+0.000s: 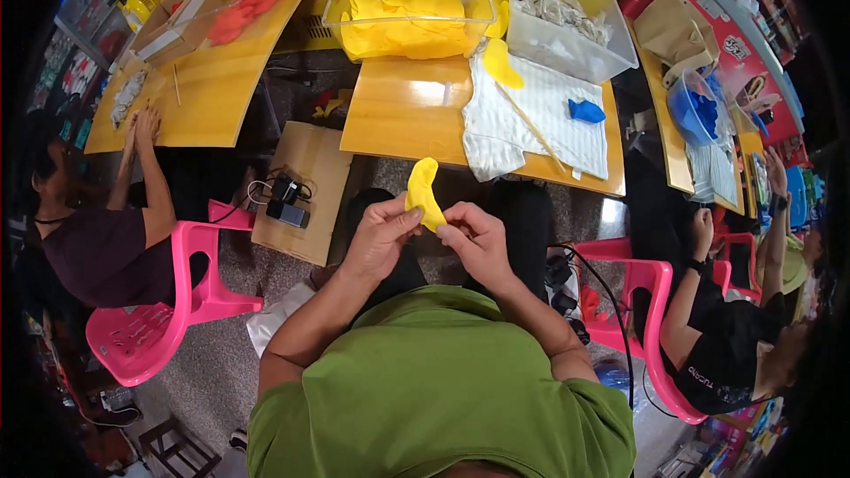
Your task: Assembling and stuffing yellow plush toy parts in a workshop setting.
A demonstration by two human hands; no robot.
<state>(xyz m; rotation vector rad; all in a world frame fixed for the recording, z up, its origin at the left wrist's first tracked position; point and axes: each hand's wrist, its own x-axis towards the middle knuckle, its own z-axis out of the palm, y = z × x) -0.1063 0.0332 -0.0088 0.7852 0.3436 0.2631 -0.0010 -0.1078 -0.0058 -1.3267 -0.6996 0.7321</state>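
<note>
- Your left hand [387,223] has its grip closed on the yellow banana-shaped piece [423,188], thumb over the face near the lower part of the curve.
- Your right hand [478,235] pinches the lower end of the same piece between thumb and fingers; the upper end stands free.
- The piece is in the air over your lap, just off the near edge of the tabletop [394,115], not resting on it.
- Judging by its look, it is light, soft fabric: expect it to bend and dent easily, with little slip and small risk of breaking. Hold the broad middle to steady it, and pinch the narrow tip lightly so you don't stretch the edge.
- Toward the tabletop's right edge, a white striped cloth [577,149] carries a blue piece [585,111] and a thin wooden stick [534,131] slanting toward the near edge.
- A second yellow piece [503,65] lies at the cloth's far end.
- Along the far edge stands a clear tub [407,24] heaped with yellow pieces; at the far right corner, a translucent tub [602,60] holds greyish-white material.
</note>
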